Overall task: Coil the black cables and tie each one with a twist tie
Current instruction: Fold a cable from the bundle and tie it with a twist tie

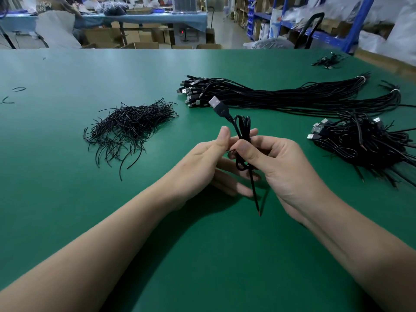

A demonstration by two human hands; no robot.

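Observation:
A coiled black cable (242,127) stands upright between my two hands above the green table (67,131). Its USB plug (217,105) sticks up to the upper left and its bare end (256,199) hangs down toward the table. My right hand (276,163) grips the coil at its middle with thumb and fingers curled round it. My left hand (209,163) pinches at the coil's left side, where a short black twist tie end (231,151) pokes out. A loose pile of black twist ties (130,127) lies to the left.
A long bundle of straight black cables (281,95) lies behind the hands. A heap of coiled cables (364,145) sits at the right. A few more cables (327,60) lie at the far right corner. Stray tie bits (19,88) lie at the far left.

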